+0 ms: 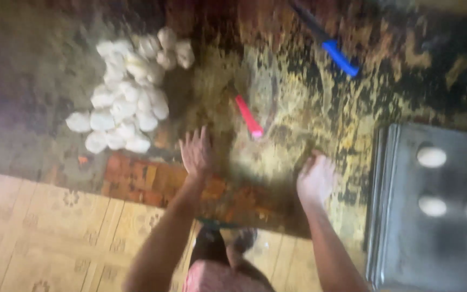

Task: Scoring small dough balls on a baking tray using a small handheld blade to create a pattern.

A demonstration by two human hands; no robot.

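Head view, blurred. Both hands rest on a dark, mottled worktop point(309, 108) dusted yellowish with flour.

Left hand point(197, 152): open, fingers spread, palm down, gripping nothing. It lies near the counter's front edge, just right of the dough heap.

Right hand point(315, 178): looks loosely curled, pressed on the floured patch. Blur hides whether it grips anything; nothing visible in it.

Between and just beyond the hands: a pink-handled tool point(248, 116), lying tilted, untouched, within reach of either hand. Its blade end is lost in blur.

Dough balls point(125, 92): white, rounded, roughly even in size, piled touching one another at the left of the counter, apart from the floured patch, probably to keep the working space free.

Blue-handled tool point(339, 57): far side, well apart from both hands.

Metal tray point(395, 162): right edge, grey, holding four pale rounds point(431, 157) spaced apart, likely so they do not stick together.

Patterned floor point(39, 232) below.
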